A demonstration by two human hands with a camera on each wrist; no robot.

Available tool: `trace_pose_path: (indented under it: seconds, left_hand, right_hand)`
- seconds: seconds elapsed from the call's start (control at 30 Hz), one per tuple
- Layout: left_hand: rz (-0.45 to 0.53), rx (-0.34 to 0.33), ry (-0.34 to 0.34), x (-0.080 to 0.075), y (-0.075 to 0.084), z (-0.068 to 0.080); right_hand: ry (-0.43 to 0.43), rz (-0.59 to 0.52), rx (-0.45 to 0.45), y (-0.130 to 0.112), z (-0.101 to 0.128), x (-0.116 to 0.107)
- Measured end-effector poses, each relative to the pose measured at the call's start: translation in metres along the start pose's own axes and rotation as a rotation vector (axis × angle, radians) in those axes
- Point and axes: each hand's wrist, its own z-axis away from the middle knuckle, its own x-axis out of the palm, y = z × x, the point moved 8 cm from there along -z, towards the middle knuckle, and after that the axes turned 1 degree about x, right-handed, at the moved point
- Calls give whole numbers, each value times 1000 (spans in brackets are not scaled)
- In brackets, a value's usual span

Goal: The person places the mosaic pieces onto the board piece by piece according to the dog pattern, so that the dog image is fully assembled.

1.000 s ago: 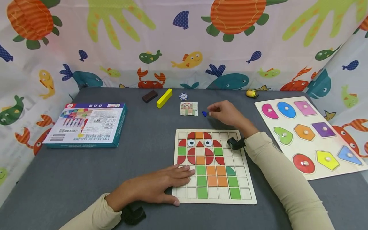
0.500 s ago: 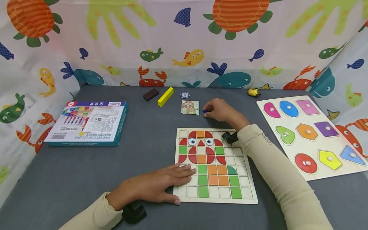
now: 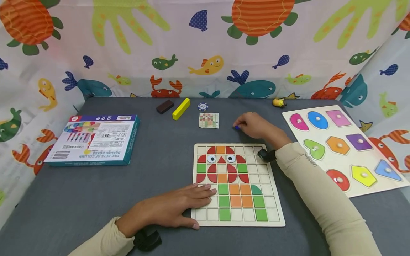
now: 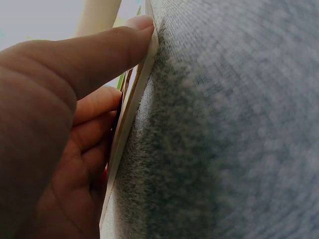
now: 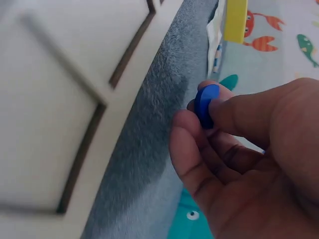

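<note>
My right hand pinches a small blue puzzle piece between thumb and fingertips, beyond the far edge of the board. In the right wrist view the piece shows a curved edge. My left hand rests on the lower left of the white grid board, fingers spread flat over the cells and thumb at the near edge. Red, orange and green pieces and two eye tiles sit in the grid, while other cells are bare. Some cells at the left are hidden under my fingers.
A small pattern card lies behind the board, near a poker chip, a yellow block and a dark brown block. To the right is a knobbed shape puzzle; to the left, a flat box.
My right hand has closed its fingertips on the blue piece, which lay loose on the table, and moved slightly right with it. My left hand stays on the board.
</note>
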Motion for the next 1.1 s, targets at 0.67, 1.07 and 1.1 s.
trace_pose_path:
  seconds: [0.67, 1.07, 1.1]
  left_hand:
    - [4, 6, 10, 0, 0, 2]
    - [-2, 8, 10, 0, 1, 1]
    - [-1, 8, 11, 0, 1, 1]
  right_hand:
    - [-70, -159, -114, -1, 98, -2]
    - [-280, -313, -212, -8, 150, 32]
    - [-286, -312, -208, -8, 153, 34]
